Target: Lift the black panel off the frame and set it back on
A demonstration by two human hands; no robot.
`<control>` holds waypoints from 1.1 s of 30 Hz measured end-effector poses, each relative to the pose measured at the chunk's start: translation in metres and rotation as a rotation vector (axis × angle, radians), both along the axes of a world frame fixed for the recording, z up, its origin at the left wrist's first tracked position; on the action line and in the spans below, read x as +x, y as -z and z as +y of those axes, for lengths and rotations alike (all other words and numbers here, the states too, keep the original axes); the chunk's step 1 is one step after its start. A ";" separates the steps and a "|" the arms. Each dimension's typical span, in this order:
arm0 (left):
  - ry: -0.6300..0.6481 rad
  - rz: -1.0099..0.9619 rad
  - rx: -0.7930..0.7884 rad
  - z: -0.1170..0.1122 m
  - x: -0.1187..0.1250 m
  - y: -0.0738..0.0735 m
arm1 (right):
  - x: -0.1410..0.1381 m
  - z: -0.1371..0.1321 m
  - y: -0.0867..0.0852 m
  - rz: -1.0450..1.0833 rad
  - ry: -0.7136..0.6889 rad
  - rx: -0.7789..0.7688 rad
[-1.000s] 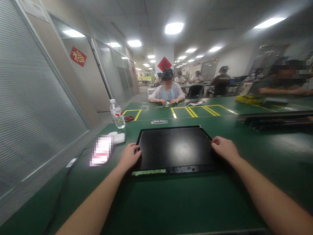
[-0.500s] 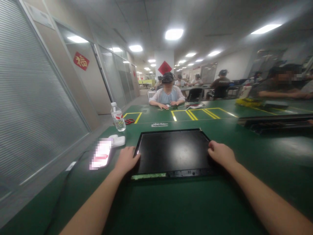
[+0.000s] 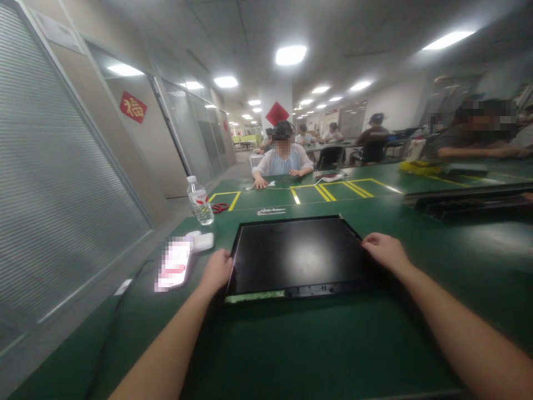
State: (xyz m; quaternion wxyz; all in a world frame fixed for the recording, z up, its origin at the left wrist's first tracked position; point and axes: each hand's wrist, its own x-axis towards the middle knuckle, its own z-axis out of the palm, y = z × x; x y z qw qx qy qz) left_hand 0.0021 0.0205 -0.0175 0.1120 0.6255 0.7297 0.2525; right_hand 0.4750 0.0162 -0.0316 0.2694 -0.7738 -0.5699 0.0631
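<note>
A black flat display panel (image 3: 300,255) lies in front of me on the green table, glossy face up, with a green strip along part of its near edge. My left hand (image 3: 218,271) is closed at the panel's left edge, its fingers partly hidden. On the opposite side, my right hand (image 3: 385,251) pinches the right edge near the upper corner. A lamp reflection shines on the screen.
Left of the panel are a phone (image 3: 175,264), a white case (image 3: 203,242), a water bottle (image 3: 200,201) and red-handled scissors (image 3: 220,208). A person (image 3: 283,158) sits across the green table (image 3: 316,350). Dark long parts (image 3: 466,206) lie at right.
My left thumb has come off the panel's face to its side edge. My right hand has shifted slightly outward and its grip looks more like a fingertip pinch. The panel stays nearly in place.
</note>
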 end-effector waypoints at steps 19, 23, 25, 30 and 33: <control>-0.204 -1.284 -0.170 -0.002 0.008 -0.005 | -0.004 -0.003 -0.001 0.030 0.028 -0.022; -0.136 -1.306 -0.185 -0.003 0.005 -0.004 | -0.001 -0.002 0.002 0.034 0.021 0.006; -0.106 -1.303 -0.179 -0.003 0.003 -0.003 | 0.001 -0.001 0.005 0.030 0.020 0.022; -0.027 -1.273 -0.163 -0.006 0.001 -0.006 | 0.002 0.001 0.007 0.022 -0.001 0.043; -0.020 -1.264 -0.154 -0.011 0.006 -0.015 | 0.000 0.000 0.006 0.021 0.004 0.028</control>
